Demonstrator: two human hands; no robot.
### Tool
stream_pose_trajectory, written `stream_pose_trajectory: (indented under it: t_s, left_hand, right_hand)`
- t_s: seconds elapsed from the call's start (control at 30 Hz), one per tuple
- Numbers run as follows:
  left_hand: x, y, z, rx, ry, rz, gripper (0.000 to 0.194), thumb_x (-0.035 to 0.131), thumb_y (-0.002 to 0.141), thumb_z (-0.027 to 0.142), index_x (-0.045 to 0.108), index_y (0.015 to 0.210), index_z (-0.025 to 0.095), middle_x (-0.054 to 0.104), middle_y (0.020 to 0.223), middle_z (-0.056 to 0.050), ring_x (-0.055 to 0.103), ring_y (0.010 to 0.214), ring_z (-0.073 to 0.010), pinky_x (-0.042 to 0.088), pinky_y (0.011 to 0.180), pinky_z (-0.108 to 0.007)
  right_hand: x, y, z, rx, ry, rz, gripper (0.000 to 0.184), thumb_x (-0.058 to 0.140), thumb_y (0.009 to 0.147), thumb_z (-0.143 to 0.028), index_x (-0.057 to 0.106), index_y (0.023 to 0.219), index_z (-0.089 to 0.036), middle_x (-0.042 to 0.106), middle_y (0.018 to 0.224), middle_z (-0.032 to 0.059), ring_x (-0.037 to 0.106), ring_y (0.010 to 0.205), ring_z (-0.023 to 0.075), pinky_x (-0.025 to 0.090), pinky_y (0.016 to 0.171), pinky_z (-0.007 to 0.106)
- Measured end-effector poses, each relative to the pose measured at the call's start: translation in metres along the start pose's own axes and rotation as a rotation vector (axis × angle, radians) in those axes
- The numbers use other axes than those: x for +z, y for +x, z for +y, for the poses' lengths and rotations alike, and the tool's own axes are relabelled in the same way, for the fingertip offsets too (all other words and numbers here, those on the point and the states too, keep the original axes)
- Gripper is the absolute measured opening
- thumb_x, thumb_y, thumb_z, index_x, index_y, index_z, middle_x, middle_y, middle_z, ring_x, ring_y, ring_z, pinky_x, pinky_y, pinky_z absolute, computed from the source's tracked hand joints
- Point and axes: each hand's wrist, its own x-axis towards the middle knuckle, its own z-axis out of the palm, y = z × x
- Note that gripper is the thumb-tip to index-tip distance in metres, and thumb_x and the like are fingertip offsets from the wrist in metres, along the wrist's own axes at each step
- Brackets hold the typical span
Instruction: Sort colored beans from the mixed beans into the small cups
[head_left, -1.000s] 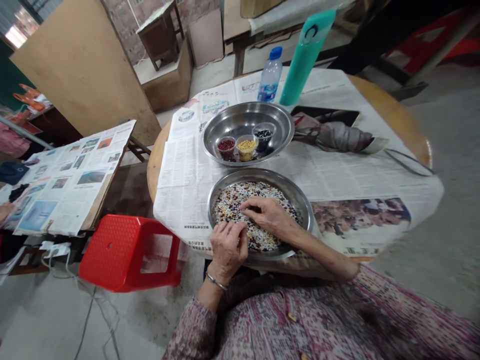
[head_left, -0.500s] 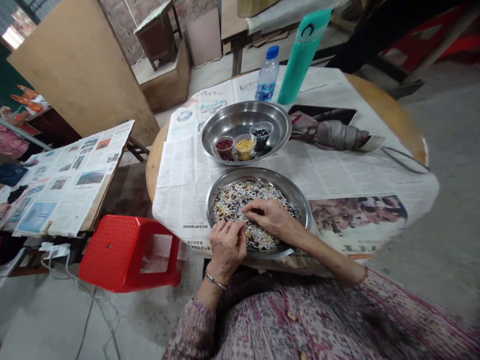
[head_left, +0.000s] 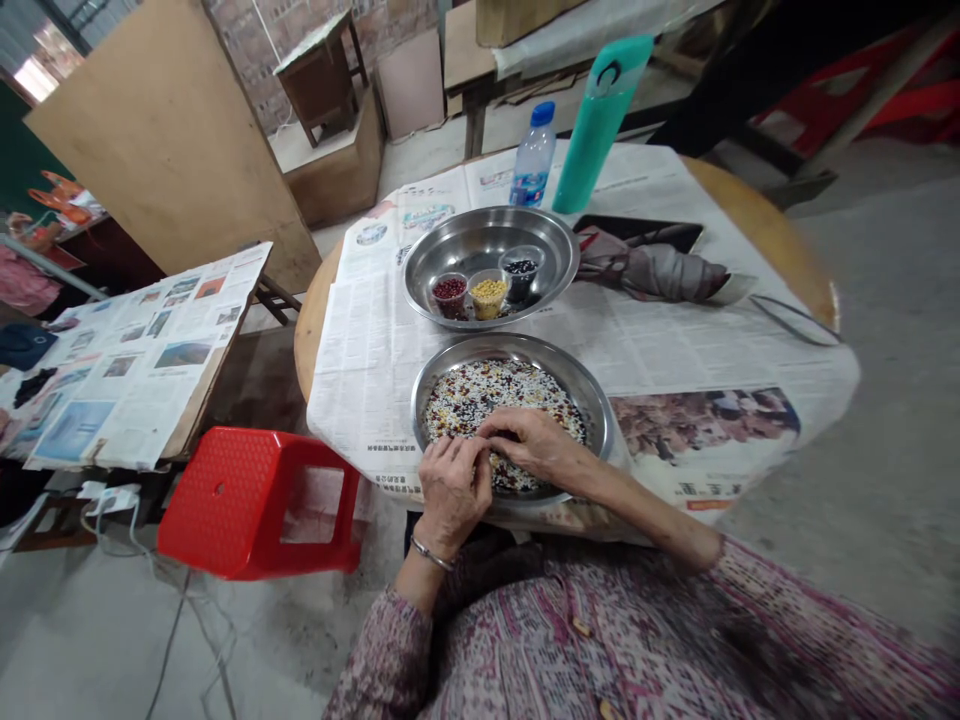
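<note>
Mixed beans and white grains (head_left: 502, 385) cover the bottom of the nearer steel basin (head_left: 606, 420). Over its near left rim, my left hand (head_left: 454, 487) is curled with fingers closed; what they hold, if anything, is hidden. My right hand (head_left: 532, 440) reaches across the grains, thumb and fingertips pinched together beside the left fingers. Anything in that pinch is too small to make out. Behind stands a second steel basin (head_left: 420, 245) with clear cups of red beans (head_left: 450, 290), yellow beans (head_left: 488, 295) and black beans (head_left: 520, 272).
Newspaper (head_left: 360, 370) covers the round table. At its back stand a water bottle (head_left: 533, 160) and a teal bottle (head_left: 604, 125). A folded umbrella (head_left: 652, 265) and a dark flat object (head_left: 675, 232) lie right. A red stool (head_left: 240, 500) stands left, near another newspaper-covered table (head_left: 150, 350).
My right hand has moved slightly left and down, its fingertips now meeting the left fingers. My left hand stays almost in place. The view has shifted slightly.
</note>
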Motion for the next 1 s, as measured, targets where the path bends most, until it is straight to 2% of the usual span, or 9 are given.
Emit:
stream_pose_trajectory:
  t_s: [0.3, 0.43, 0.53, 0.6, 0.67, 0.73, 0.8, 0.9, 1.0]
  left_hand:
    - [-0.001, 0.000, 0.000, -0.009, -0.011, 0.000, 0.014, 0.050, 0.095, 0.015, 0.063, 0.097, 0.019, 0.070, 0.085, -0.004, 0.061, 0.081, -0.0192, 0.047, 0.073, -0.033]
    - [-0.003, 0.001, 0.000, -0.016, -0.060, 0.007, 0.016, 0.048, 0.098, 0.017, 0.063, 0.099, 0.020, 0.071, 0.087, -0.004, 0.064, 0.083, -0.0180, 0.050, 0.076, -0.032]
    - [-0.004, 0.003, 0.000, -0.027, -0.097, 0.007, 0.015, 0.048, 0.099, 0.016, 0.063, 0.100, 0.019, 0.071, 0.088, -0.004, 0.066, 0.086, -0.0173, 0.052, 0.079, -0.032]
    - [-0.004, 0.004, 0.000, -0.033, -0.100, 0.007, 0.015, 0.048, 0.099, 0.016, 0.063, 0.099, 0.019, 0.071, 0.088, -0.004, 0.066, 0.085, -0.0172, 0.052, 0.080, -0.032]
    - [-0.004, 0.004, 0.000, -0.037, -0.100, 0.012, 0.015, 0.048, 0.099, 0.016, 0.063, 0.099, 0.019, 0.072, 0.088, -0.004, 0.066, 0.085, -0.0176, 0.053, 0.079, -0.032]
    - [-0.002, 0.003, 0.000, -0.041, -0.115, 0.040, 0.016, 0.047, 0.099, 0.016, 0.063, 0.101, 0.018, 0.072, 0.091, -0.005, 0.066, 0.086, -0.0182, 0.053, 0.080, -0.034]
    - [0.000, 0.001, -0.001, -0.043, -0.149, 0.090, 0.017, 0.046, 0.099, 0.016, 0.062, 0.104, 0.017, 0.072, 0.095, -0.006, 0.066, 0.088, -0.0185, 0.054, 0.081, -0.034]
    - [0.002, -0.002, -0.003, -0.052, -0.184, 0.154, 0.018, 0.045, 0.100, 0.016, 0.062, 0.106, 0.017, 0.072, 0.098, -0.007, 0.066, 0.090, -0.0184, 0.054, 0.083, -0.034]
    - [0.004, -0.003, -0.005, -0.049, -0.179, 0.156, 0.018, 0.046, 0.099, 0.017, 0.062, 0.106, 0.017, 0.072, 0.097, -0.007, 0.066, 0.090, -0.0188, 0.054, 0.083, -0.035]
  right_hand:
    - [0.004, 0.000, 0.000, -0.026, 0.003, 0.039, 0.019, 0.052, 0.086, -0.019, 0.071, 0.084, -0.020, 0.072, 0.083, 0.0051, 0.066, 0.080, 0.0188, 0.051, 0.078, 0.033]
    - [0.001, 0.001, 0.001, 0.000, -0.038, 0.187, 0.022, 0.050, 0.089, -0.022, 0.071, 0.093, -0.021, 0.074, 0.092, 0.0057, 0.068, 0.085, 0.0199, 0.052, 0.082, 0.034]
    - [-0.006, -0.001, 0.005, 0.029, -0.199, 0.250, 0.026, 0.046, 0.091, -0.019, 0.070, 0.099, -0.019, 0.073, 0.099, 0.0087, 0.067, 0.094, 0.0223, 0.051, 0.089, 0.037]
    - [-0.011, -0.004, 0.005, 0.011, -0.353, 0.188, 0.023, 0.049, 0.091, -0.021, 0.069, 0.102, -0.018, 0.070, 0.100, 0.0111, 0.064, 0.099, 0.0253, 0.050, 0.090, 0.040]
    - [-0.015, -0.008, 0.002, -0.037, -0.438, 0.053, 0.022, 0.057, 0.090, -0.027, 0.067, 0.108, -0.020, 0.066, 0.101, 0.0102, 0.062, 0.100, 0.0257, 0.051, 0.084, 0.038]
    - [-0.016, -0.013, -0.003, -0.100, -0.434, -0.086, 0.030, 0.064, 0.087, -0.032, 0.063, 0.116, -0.024, 0.062, 0.102, 0.0075, 0.061, 0.094, 0.0227, 0.051, 0.076, 0.033]
    - [-0.013, -0.016, -0.006, -0.158, -0.418, -0.172, 0.037, 0.068, 0.084, -0.032, 0.061, 0.120, -0.025, 0.060, 0.103, 0.0063, 0.060, 0.089, 0.0203, 0.049, 0.071, 0.030]
    - [-0.005, -0.015, -0.004, -0.205, -0.455, -0.187, 0.028, 0.065, 0.086, -0.025, 0.064, 0.114, -0.024, 0.060, 0.101, 0.0066, 0.059, 0.087, 0.0198, 0.047, 0.071, 0.029]
    - [-0.003, -0.007, 0.006, -0.176, -0.516, -0.104, 0.019, 0.054, 0.092, -0.018, 0.068, 0.104, -0.022, 0.062, 0.094, 0.0063, 0.059, 0.083, 0.0185, 0.045, 0.069, 0.028]
